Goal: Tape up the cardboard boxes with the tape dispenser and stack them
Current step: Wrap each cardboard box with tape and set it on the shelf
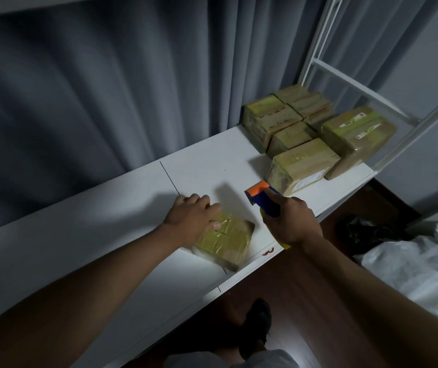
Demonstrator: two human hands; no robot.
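Head view: left hand [194,219] flat on yellow-taped flat box [226,240]; right hand [291,221] grips blue-orange tape dispenser [261,199].

The left hand [195,220] covers the upper left part of the flat box [226,241]. The right hand [291,221] hides the tape dispenser's [261,196] handle and roll. Labels on the stacked boxes [316,128], upper right, are too small to read.

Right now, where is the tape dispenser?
In the head view, the tape dispenser is gripped in the right hand, held above the white table, between the small box under the left hand and the stacked boxes.
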